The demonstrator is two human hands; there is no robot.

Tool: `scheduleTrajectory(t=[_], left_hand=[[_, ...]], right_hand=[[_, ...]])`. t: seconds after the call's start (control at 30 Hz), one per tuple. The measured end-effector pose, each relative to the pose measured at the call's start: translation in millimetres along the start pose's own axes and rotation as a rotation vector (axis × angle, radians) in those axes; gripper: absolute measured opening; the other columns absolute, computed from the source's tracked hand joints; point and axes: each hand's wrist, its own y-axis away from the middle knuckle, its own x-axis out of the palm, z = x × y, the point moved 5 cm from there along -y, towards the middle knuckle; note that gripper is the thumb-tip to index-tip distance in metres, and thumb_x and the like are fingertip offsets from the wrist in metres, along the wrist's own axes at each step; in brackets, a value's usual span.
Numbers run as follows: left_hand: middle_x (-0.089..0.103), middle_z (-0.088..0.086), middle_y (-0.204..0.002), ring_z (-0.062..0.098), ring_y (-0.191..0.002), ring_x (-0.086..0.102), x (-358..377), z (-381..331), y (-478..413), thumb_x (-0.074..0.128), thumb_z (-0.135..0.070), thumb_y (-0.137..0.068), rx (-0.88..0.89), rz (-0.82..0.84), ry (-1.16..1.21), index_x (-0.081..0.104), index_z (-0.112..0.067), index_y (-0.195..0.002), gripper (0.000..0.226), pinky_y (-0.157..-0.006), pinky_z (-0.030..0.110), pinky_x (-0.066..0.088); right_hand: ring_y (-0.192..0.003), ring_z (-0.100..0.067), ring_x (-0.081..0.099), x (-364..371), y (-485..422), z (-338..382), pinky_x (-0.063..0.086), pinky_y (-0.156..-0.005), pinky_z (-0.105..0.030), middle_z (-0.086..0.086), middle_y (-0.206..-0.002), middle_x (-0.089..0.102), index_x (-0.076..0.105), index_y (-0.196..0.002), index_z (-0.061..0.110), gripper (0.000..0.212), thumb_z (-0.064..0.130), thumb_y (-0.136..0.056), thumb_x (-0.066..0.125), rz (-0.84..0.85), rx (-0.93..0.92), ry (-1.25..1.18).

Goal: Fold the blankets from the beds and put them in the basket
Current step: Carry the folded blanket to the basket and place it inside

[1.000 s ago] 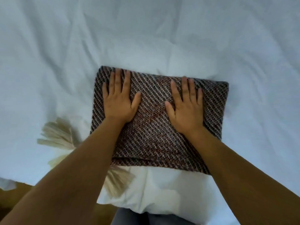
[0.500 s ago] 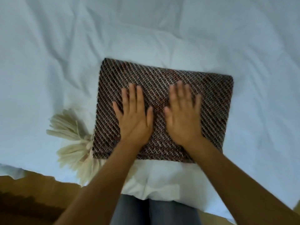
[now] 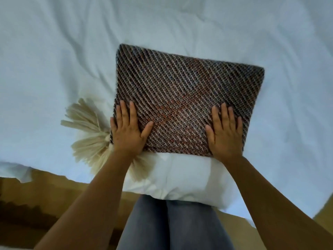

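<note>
Knitted blanket (image 3: 187,101): folded into a rectangle, laid on the white bed (image 3: 54,69) by its near edge.
Left hand (image 3: 128,132): pressed flat, fingers spread, on the blanket's near left corner.
Right hand (image 3: 225,136): laid flat, fingers spread, on the near right corner.
Cream tassels (image 3: 90,138): fanned out at the left corner.

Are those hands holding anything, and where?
Nothing is gripped: the left hand and right hand lie flat on the folded blanket's near corners.
</note>
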Motion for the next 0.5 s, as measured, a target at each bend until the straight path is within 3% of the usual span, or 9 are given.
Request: scheduleTrajectory(t=[0.1,0.13,0.2,0.27,0.33,0.5], left_hand=[[0.016,0.014,-0.154,0.025,-0.141,0.018,-27,19,-26,0.066,-0.058,-0.072,-0.163,0.001,0.465,-0.006,-0.013,-0.147,0.113,-0.115,0.042,0.017],[0.030,0.011,-0.149,0.024,-0.135,0.033,-35,28,-36,0.072,-0.057,-0.066,-0.251,0.021,0.600,0.000,-0.015,-0.148,0.116,-0.111,0.039,0.026],[0.050,0.006,-0.134,0.022,-0.118,0.050,-42,37,-48,0.078,-0.059,-0.055,-0.371,0.137,0.728,0.026,-0.015,-0.141,0.110,-0.101,0.036,0.039],[0.056,0.006,-0.127,0.022,-0.111,0.056,-39,32,-50,0.081,-0.057,-0.047,-0.408,0.279,0.834,0.043,-0.013,-0.131,0.101,-0.100,0.038,0.043],[0.059,0.008,-0.126,0.022,-0.107,0.058,-37,23,-46,0.082,-0.047,-0.051,-0.428,0.318,0.891,0.051,-0.014,-0.126,0.088,-0.099,0.037,0.044],[0.063,0.009,-0.119,0.022,-0.096,0.062,-50,13,-30,0.083,-0.037,-0.060,-0.435,0.219,0.950,0.056,-0.010,-0.122,0.074,-0.083,0.029,0.048]], right_hand=[[-0.141,-0.040,0.016,-27,-7,-16,0.011,-0.112,-0.046,-0.026,-0.153,0.016,0.017,-0.147,0.010,0.076,0.049,-0.088,0.044,-0.193,0.156,-0.229],[-0.141,-0.037,0.016,-35,-10,-27,0.011,-0.112,-0.043,-0.024,-0.153,0.016,0.013,-0.148,0.011,0.085,0.051,-0.084,0.052,-0.238,0.265,-0.371],[-0.139,-0.029,0.025,-37,-17,-47,0.019,-0.113,-0.038,-0.014,-0.153,0.023,0.008,-0.148,0.017,0.098,0.052,-0.076,0.065,-0.168,0.493,-0.703],[-0.128,-0.026,0.042,-31,-19,-55,0.034,-0.105,-0.035,-0.009,-0.144,0.039,0.022,-0.142,0.016,0.093,0.048,-0.071,0.073,0.006,0.649,-0.902],[-0.117,-0.026,0.052,-31,-19,-56,0.042,-0.102,-0.038,-0.009,-0.136,0.051,0.038,-0.135,0.009,0.084,0.043,-0.069,0.076,0.101,0.723,-1.010],[-0.102,-0.022,0.060,-57,-5,-47,0.048,-0.091,-0.036,-0.008,-0.123,0.061,0.053,-0.126,0.010,0.068,0.036,-0.069,0.078,0.047,0.658,-1.051]])
